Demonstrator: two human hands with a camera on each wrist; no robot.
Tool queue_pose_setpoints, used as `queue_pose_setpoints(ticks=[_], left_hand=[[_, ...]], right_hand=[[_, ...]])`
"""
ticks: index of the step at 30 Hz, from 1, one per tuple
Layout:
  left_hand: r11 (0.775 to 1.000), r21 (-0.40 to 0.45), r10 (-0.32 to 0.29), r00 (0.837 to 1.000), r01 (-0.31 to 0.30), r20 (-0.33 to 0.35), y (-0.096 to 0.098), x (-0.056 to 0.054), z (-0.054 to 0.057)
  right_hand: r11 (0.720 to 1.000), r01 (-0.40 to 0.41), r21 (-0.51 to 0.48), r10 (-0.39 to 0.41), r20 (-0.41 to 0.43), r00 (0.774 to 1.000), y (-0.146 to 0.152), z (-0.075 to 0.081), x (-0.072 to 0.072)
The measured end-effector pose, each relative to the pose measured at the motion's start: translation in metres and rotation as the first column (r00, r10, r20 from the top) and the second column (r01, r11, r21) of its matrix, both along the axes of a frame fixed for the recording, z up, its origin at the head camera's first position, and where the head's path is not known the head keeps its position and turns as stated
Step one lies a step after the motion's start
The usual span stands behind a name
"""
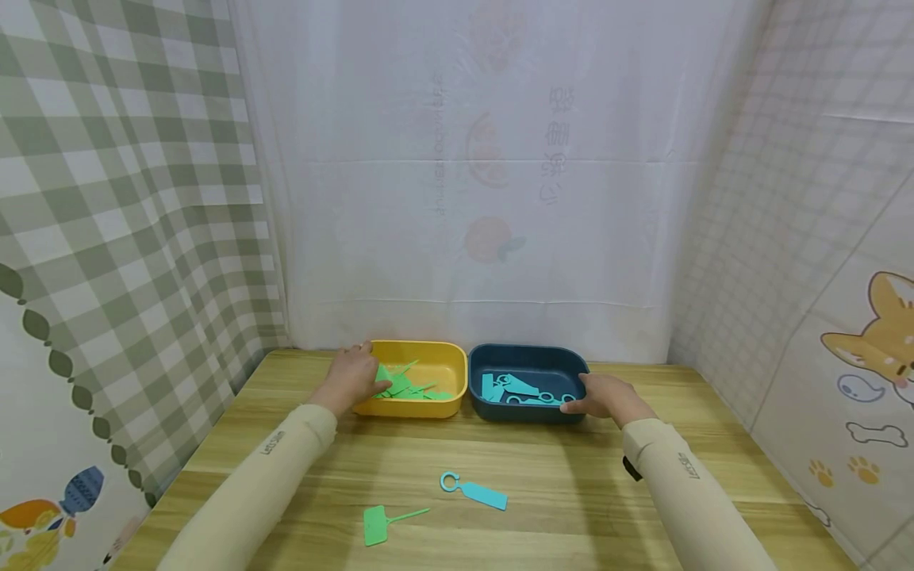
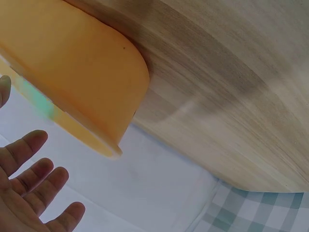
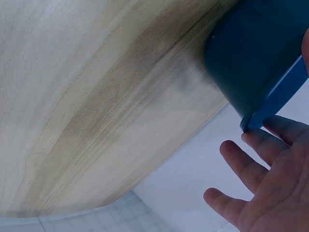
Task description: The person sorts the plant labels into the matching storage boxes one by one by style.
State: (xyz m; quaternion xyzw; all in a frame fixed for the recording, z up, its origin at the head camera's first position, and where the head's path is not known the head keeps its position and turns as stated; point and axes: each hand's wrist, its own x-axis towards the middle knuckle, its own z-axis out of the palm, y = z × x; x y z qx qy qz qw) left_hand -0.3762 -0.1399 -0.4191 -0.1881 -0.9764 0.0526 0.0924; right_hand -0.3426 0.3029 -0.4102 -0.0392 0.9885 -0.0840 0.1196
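Side by side at the back of the table stand a yellow plastic bin (image 1: pixel 414 408) and a dark blue bin (image 1: pixel 524 414). Green plant tags (image 1: pixel 401 387) lie in the yellow one, light blue ring-ended tags (image 1: pixel 520 387) in the other. My left hand (image 1: pixel 350 378) is over the yellow bin's left end, thumb toward the inside; its fingers look spread in the left wrist view. At the blue bin's right end is my right hand (image 1: pixel 603 396), fingertips (image 3: pixel 256 137) right at the rim and fingers fairly straight. Neither hand shows a tag in its grasp.
On the wooden table (image 1: pixel 557 507), nearer me, lie one light blue ring-ended tag (image 1: pixel 485 496) and one green tag (image 1: pixel 375 526) with a thin stem. A white curtain (image 1: pixel 400 238) hangs behind the bins; a checked cloth (image 1: pixel 143 198) covers the left side.
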Motion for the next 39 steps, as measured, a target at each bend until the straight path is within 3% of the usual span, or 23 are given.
queue_pose_setpoints(ticks=[24, 39], left_hand=[[0.999, -0.008, -0.049, 0.997, 0.049, -0.06, -0.008, 0.001, -0.006], [0.986, -0.005, -0.164, 0.985, 0.164, -0.05, 0.001, 0.025, -0.003]], right_hand=[[1.0, 0.007, -0.005, -0.007, -0.001, 1.0, -0.001, 0.002, 0.001], [1.0, -0.003, 0.004, 0.003, -0.007, 1.0, -0.001, 0.001, 0.001]])
